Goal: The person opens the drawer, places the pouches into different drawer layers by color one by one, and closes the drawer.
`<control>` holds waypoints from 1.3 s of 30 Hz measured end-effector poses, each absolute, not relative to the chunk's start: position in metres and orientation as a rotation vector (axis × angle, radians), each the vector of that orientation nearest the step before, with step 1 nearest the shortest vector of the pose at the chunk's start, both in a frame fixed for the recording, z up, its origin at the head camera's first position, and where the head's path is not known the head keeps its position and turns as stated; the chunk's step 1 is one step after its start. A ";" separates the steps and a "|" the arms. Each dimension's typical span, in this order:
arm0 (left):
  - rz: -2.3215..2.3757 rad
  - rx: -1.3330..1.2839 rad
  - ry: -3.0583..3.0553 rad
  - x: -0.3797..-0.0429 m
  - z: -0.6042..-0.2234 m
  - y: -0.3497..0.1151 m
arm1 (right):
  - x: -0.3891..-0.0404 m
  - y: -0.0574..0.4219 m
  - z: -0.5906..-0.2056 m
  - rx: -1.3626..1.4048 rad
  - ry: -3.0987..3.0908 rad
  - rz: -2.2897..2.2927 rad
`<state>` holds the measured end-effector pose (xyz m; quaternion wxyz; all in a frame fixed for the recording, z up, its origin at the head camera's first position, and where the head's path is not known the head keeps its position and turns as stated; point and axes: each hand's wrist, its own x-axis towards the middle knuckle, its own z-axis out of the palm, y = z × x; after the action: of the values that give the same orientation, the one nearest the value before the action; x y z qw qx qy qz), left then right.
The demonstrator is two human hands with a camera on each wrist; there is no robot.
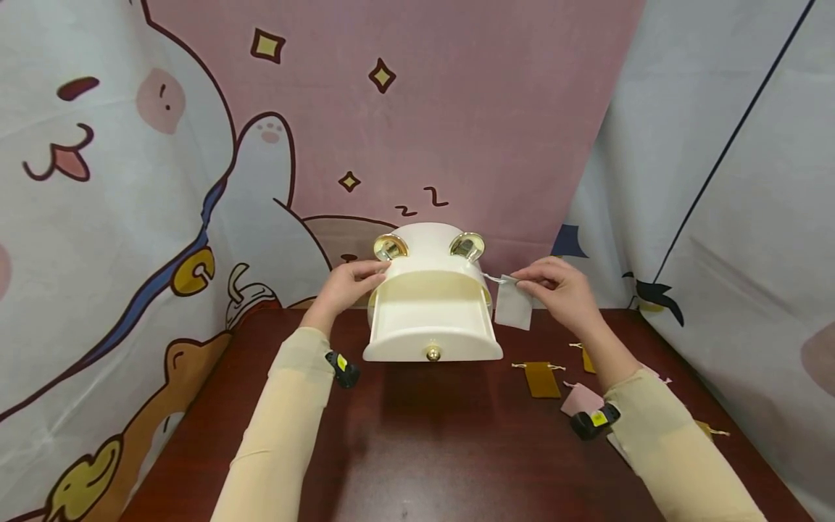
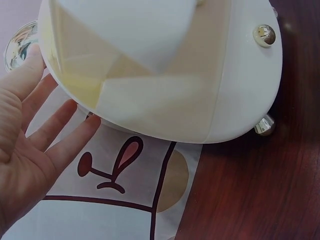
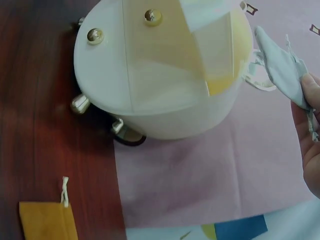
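Note:
A cream, alarm-clock-shaped box with two gold bells stands on the table, its drawer pulled out and a gold knob on the front. My left hand rests at the box's left side. In the left wrist view, that hand has its fingers extended, fingertips right at the box's rim. My right hand pinches a light grey drawstring pouch by its top, just right of the box. The right wrist view shows this pouch between thumb and fingers, beside the box.
On the dark red table, a mustard drawstring pouch and a pink pouch lie to the right. More small pouches are partly covered by my right arm. A cartoon-print cloth hangs behind the table.

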<state>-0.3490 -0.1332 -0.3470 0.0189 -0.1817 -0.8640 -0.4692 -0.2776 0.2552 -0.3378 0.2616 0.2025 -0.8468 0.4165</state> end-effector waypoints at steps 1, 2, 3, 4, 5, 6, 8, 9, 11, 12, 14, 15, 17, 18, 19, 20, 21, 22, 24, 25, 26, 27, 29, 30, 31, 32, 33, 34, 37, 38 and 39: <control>-1.461 -0.564 -2.680 -0.349 -0.347 -0.133 | -0.279 0.252 -0.336 0.554 -2.287 1.130; -1.464 -0.562 -2.679 -0.349 -0.348 -0.133 | -0.281 0.249 -0.335 0.555 -2.285 1.131; -1.467 -0.559 -2.677 -0.349 -0.348 -0.133 | -0.282 0.246 -0.334 0.557 -2.279 1.143; -1.469 -0.558 -2.675 -0.349 -0.348 -0.133 | -0.284 0.242 -0.332 0.559 -2.272 1.161; -1.470 -0.557 -2.674 -0.349 -0.348 -0.133 | -0.285 0.239 -0.331 0.560 -2.265 1.181; -1.470 -0.557 -2.673 -0.349 -0.349 -0.133 | -0.287 0.235 -0.331 0.564 -2.254 1.204; -1.470 -0.558 -2.670 -0.349 -0.349 -0.133 | -0.289 0.229 -0.329 0.575 -2.238 1.240; -1.469 -0.562 -2.669 -0.349 -0.349 -0.133 | -0.290 0.225 -0.329 0.585 -2.231 1.256; -1.465 -0.566 -2.668 -0.350 -0.350 -0.133 | -0.293 0.218 -0.327 0.597 -2.229 1.269; -1.466 -0.568 -2.668 -0.350 -0.349 -0.133 | -0.294 0.214 -0.327 0.601 -2.230 1.274; -1.467 -0.569 -2.668 -0.350 -0.349 -0.133 | -0.295 0.207 -0.326 0.602 -2.240 1.272; -1.466 -0.568 -2.669 -0.350 -0.350 -0.133 | -0.296 0.204 -0.325 0.603 -2.245 1.274; -1.470 -0.564 -2.669 -0.350 -0.350 -0.132 | -0.299 0.197 -0.325 0.605 -2.260 1.267; -1.473 -0.564 -2.668 -0.350 -0.349 -0.132 | -0.300 0.193 -0.325 0.608 -2.264 1.264; -1.474 -0.563 -2.668 -0.350 -0.349 -0.132 | -0.301 0.190 -0.325 0.614 -2.269 1.256; -1.475 -0.563 -2.668 -0.350 -0.349 -0.132 | -0.302 0.186 -0.325 0.624 -2.274 1.246; -1.475 -0.565 -2.668 -0.350 -0.349 -0.132 | -0.303 0.183 -0.324 0.636 -2.278 1.231; -1.477 -0.564 -2.667 -0.350 -0.349 -0.132 | -0.304 0.179 -0.324 0.651 -2.281 1.215; -1.471 -0.565 -2.668 -0.350 -0.349 -0.132 | -0.305 0.172 -0.323 0.683 -2.282 1.183; -1.469 -0.564 -2.669 -0.350 -0.349 -0.132 | -0.306 0.168 -0.323 0.698 -2.282 1.168; -1.466 -0.562 -2.671 -0.351 -0.350 -0.133 | -0.307 0.164 -0.323 0.710 -2.281 1.157; -1.465 -0.560 -2.670 -0.351 -0.349 -0.133 | -0.307 0.161 -0.322 0.724 -2.279 1.150; -1.459 -0.556 -2.674 -0.351 -0.349 -0.133 | -0.308 0.154 -0.321 0.745 -2.275 1.143; -1.458 -0.554 -2.675 -0.351 -0.349 -0.133 | -0.308 0.151 -0.320 0.755 -2.272 1.144; -1.459 -0.552 -2.675 -0.350 -0.348 -0.133 | -0.308 0.148 -0.319 0.762 -2.273 1.147; -1.457 -0.552 -2.675 -0.350 -0.348 -0.133 | -0.308 0.145 -0.319 0.769 -2.274 1.150; -1.454 -0.551 -2.677 -0.350 -0.348 -0.133 | -0.308 0.143 -0.318 0.778 -2.274 1.152; -1.453 -0.550 -2.678 -0.350 -0.348 -0.133 | -0.308 0.140 -0.318 0.784 -2.277 1.155; -1.458 -0.548 -2.677 -0.350 -0.348 -0.133 | -0.308 0.134 -0.319 0.799 -2.290 1.157; -1.457 -0.549 -2.676 -0.350 -0.348 -0.133 | -0.308 0.133 -0.319 0.804 -2.296 1.155; -1.456 -0.549 -2.675 -0.350 -0.349 -0.133 | -0.308 0.132 -0.319 0.814 -2.299 1.150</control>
<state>-0.3500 -0.1326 -0.3486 0.0233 -0.1772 -0.8642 -0.4704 -0.3075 0.1316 -0.3190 0.2210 0.2944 -0.8316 0.4159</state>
